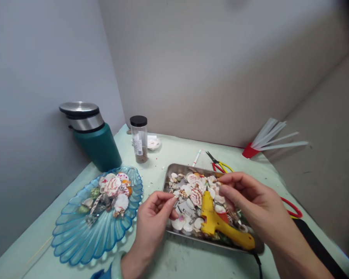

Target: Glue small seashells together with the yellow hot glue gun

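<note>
My left hand (154, 217) is over the left edge of the metal tray (189, 237), thumb and forefinger pinched together. Whatever is between those fingertips is too small to make out. Above the tray's right side, my right hand (254, 203) also has its thumb and fingers close in a pinch; I cannot tell what it holds. Many seashells (196, 197) fill the tray under both hands. On top of them lies a yellow hot glue gun (216, 223), nozzle pointing away from me, its black cord (258, 261) running off the near right corner.
A blue shell-shaped dish (90, 244) with shells glued or piled in it stands left. Behind it are a green bottle (100, 147) and a black-lidded jar (139, 139). Pliers (219, 163) lie behind the tray. A red cup (249, 151) of glue sticks (269, 133) stands back right.
</note>
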### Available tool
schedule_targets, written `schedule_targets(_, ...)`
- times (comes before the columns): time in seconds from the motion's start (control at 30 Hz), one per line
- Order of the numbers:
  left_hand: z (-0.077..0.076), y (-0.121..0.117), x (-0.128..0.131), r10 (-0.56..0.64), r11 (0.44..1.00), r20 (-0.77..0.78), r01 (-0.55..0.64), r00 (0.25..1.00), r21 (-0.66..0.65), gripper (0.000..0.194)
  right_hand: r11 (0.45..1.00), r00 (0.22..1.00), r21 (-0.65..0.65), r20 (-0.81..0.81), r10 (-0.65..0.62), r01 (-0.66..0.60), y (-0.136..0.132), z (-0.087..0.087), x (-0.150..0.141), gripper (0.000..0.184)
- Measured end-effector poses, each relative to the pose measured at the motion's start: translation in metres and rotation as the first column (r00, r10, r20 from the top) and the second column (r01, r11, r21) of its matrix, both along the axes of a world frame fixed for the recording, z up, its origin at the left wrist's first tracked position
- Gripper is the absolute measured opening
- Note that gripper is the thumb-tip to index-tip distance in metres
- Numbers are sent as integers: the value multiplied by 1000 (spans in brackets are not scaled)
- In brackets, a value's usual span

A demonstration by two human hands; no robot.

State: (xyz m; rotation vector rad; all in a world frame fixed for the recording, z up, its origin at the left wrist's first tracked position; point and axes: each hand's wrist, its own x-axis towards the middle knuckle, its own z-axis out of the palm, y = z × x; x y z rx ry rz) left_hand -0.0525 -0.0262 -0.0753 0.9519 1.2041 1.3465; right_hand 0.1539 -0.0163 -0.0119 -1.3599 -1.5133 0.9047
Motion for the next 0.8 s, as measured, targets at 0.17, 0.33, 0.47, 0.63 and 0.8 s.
schedule_targets(0.17,-3,-1,2,-14,1000,-100,16,995,27,14,973,971,-113,-154,185,-203,-5,-3,-14,12)
schedule_targets(0.33,-4,-2,2,-27,999,-125,32,992,40,13,977,979,79,71,192,-198,-10,-8,-30,9)
schedule_targets(0.47,-4,-5,1,-34,998,-140,41,990,47,12,907,949,337,268,166,-254,-12,-18,-43,17)
schedule_targets(0.63,-3,-6,1,-36,998,-144,43,989,46,12,858,931,457,360,63,-235,-10,-22,-38,20)
schedule_targets(0.8,-3,-4,1,-3,999,-139,8,990,32,13,922,812,306,584,16,-239,-4,-23,-31,12)
